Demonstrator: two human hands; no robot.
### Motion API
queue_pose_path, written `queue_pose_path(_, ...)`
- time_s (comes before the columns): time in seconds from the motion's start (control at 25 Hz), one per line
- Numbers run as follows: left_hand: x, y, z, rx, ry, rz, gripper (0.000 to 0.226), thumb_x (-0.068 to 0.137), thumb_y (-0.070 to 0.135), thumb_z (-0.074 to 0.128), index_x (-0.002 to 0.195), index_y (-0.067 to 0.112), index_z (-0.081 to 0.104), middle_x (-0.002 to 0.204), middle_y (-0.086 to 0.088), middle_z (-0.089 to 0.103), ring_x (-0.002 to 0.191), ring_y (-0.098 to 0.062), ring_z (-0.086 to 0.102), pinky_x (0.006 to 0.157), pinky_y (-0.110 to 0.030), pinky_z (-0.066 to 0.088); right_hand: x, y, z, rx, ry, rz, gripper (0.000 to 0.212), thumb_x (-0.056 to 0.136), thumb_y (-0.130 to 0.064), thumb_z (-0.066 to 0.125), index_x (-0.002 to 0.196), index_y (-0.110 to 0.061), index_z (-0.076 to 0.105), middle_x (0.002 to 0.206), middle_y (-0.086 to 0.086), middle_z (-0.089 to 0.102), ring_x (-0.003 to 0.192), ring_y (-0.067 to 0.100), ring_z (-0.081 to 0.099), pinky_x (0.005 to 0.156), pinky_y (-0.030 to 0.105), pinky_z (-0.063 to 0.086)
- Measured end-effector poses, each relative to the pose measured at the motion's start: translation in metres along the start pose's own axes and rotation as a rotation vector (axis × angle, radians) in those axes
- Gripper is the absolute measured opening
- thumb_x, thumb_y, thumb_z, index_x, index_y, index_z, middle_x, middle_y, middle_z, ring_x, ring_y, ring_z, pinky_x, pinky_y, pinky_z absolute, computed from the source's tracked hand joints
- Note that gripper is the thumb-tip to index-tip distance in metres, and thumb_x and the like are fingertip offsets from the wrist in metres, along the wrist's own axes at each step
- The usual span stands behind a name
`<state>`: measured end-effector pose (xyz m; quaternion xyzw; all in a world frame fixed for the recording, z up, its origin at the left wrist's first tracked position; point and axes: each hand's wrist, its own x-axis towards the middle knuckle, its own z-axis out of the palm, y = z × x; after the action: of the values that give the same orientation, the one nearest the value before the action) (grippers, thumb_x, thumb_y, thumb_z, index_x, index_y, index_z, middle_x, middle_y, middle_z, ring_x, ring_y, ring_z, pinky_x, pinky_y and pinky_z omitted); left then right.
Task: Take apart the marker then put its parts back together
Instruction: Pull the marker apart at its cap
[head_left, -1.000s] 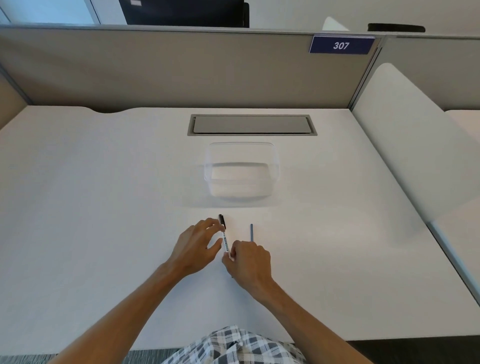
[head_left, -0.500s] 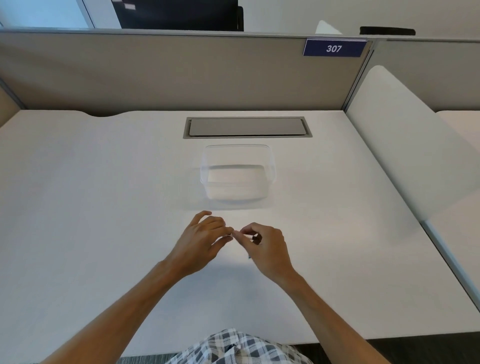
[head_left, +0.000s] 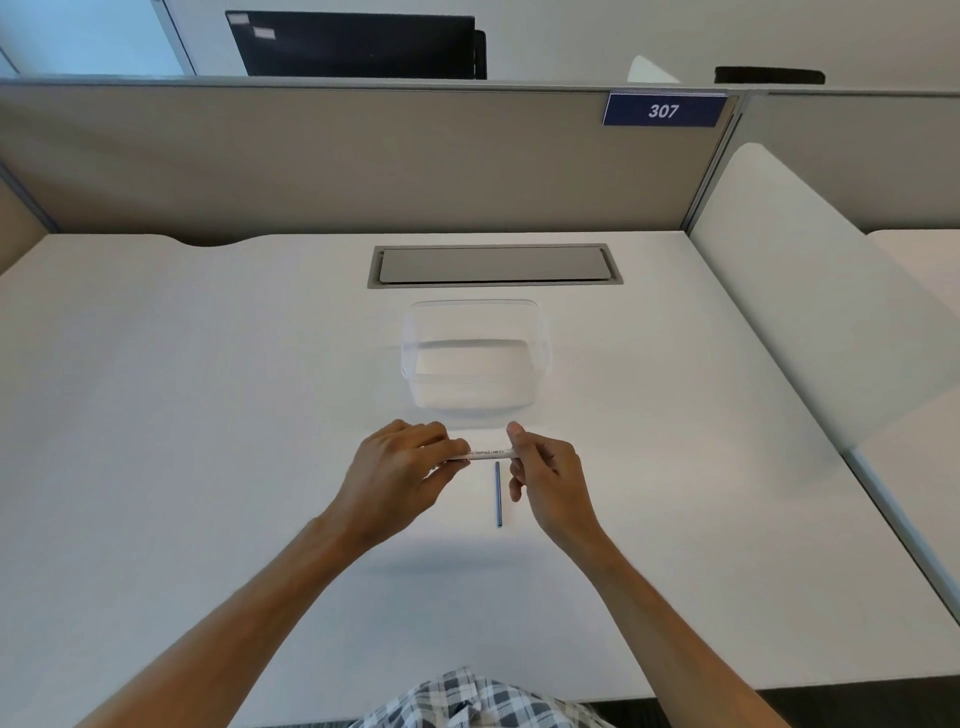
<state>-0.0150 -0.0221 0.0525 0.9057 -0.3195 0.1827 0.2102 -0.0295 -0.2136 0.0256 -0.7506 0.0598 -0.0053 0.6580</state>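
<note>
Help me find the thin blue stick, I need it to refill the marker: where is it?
In the head view the thin blue stick lies on the white desk, near centre, just below the marker barrel and beside the right hand.

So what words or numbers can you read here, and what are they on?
"307": white digits on the blue sign on the partition.
Marker barrel, held between the left hand and right hand: a line of small dark print, too small to read.
Stickers on the dark monitor: blurred, unreadable.
</note>
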Motion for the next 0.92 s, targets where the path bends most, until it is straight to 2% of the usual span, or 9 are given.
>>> queue_pose_path(0.08,0.000,0.004,-0.001,0.001,0.017,-0.004,0.006,0.085,0.019,0.069,0.090,0.018,0.073,0.071,0.004,0.063,0.049,-0.023,0.050,0.047,-0.027,0.043,0.000,-0.001,0.002,-0.020,0.017,0.025,0.061,0.103,-0.040,0.047,0.048,-0.015,0.040,0.041,-0.007,0.040,0.045,0.020,0.042,0.055,0.032,0.036)
queue_pose_path(0.2,0.000,0.007,-0.002,0.018,0.034,0.000,0.005,0.086,0.016,0.069,0.090,0.015,0.072,0.083,0.000,0.066,0.049,-0.023,0.053,0.040,-0.030,0.044,0.001,-0.003,0.006,-0.051,0.046,0.058,0.071,0.102,-0.047,0.044,0.054,0.005,0.033,0.048,0.011,0.032,0.051,0.023,0.032,0.056,0.035,0.029)
queue_pose_path(0.32,-0.001,0.011,-0.004,0.046,0.028,0.011,0.007,0.086,0.016,0.070,0.092,0.013,0.070,0.091,-0.001,0.066,0.054,-0.020,0.058,0.037,-0.033,0.046,0.002,-0.005,0.008,-0.051,0.069,0.069,0.072,0.101,-0.047,0.045,0.057,0.008,0.030,0.056,0.012,0.028,0.056,0.024,0.027,0.059,0.037,0.026)
queue_pose_path(0.44,-0.001,0.018,-0.007,0.092,0.013,0.056,0.015,0.085,0.024,0.072,0.096,0.014,0.071,0.082,0.001,0.066,0.053,-0.019,0.058,0.037,-0.026,0.041,0.002,-0.008,0.011,-0.042,0.102,0.039,0.069,0.102,-0.043,0.047,0.056,0.006,0.029,0.054,0.010,0.027,0.053,0.021,0.027,0.057,0.033,0.025)
queue_pose_path(0.52,0.001,0.021,-0.012,0.051,0.007,0.054,0.015,0.090,0.029,0.067,0.094,0.016,0.072,0.070,0.002,0.062,0.049,-0.022,0.052,0.035,-0.027,0.037,0.000,-0.010,0.013,-0.023,0.108,-0.007,0.068,0.103,-0.040,0.047,0.055,0.004,0.026,0.050,0.007,0.024,0.046,0.017,0.024,0.051,0.029,0.024)
queue_pose_path(0.64,0.010,0.018,-0.025,-0.101,-0.043,-0.005,0.023,0.094,0.035,0.057,0.089,0.018,0.071,0.061,0.004,0.052,0.049,-0.023,0.041,0.038,-0.034,0.040,-0.004,-0.016,0.014,0.002,0.143,-0.090,0.068,0.104,-0.037,0.046,0.051,-0.002,0.023,0.044,0.007,0.022,0.033,0.009,0.023,0.039,0.019,0.024)
queue_pose_path(0.72,0.017,0.015,-0.034,-0.266,-0.128,-0.062,0.027,0.094,0.038,0.056,0.085,0.016,0.070,0.057,0.002,0.048,0.052,-0.021,0.037,0.045,-0.035,0.039,-0.006,-0.023,0.014,0.007,0.167,-0.159,0.067,0.105,-0.034,0.046,0.047,-0.011,0.022,0.039,-0.002,0.023,0.030,0.007,0.024,0.038,0.016,0.024)
queue_pose_path(0.84,0.028,0.015,-0.047,-0.592,-0.226,-0.165,0.025,0.091,0.037,0.061,0.078,0.018,0.072,0.052,-0.002,0.044,0.050,-0.016,0.031,0.047,-0.026,0.031,-0.006,-0.036,0.011,-0.010,0.192,-0.281,0.062,0.103,-0.033,0.046,0.048,-0.019,0.021,0.038,-0.012,0.022,0.038,0.007,0.020,0.043,0.020,0.021)
queue_pose_path(0.92,0.037,0.012,-0.059,-0.839,-0.391,-0.298,0.024,0.089,0.038,0.064,0.079,0.019,0.074,0.051,0.002,0.044,0.048,-0.014,0.032,0.047,-0.020,0.031,-0.007,-0.047,0.007,-0.067,0.205,-0.475,0.058,0.103,-0.029,0.045,0.050,-0.022,0.023,0.043,-0.014,0.020,0.042,0.009,0.019,0.046,0.018,0.018)
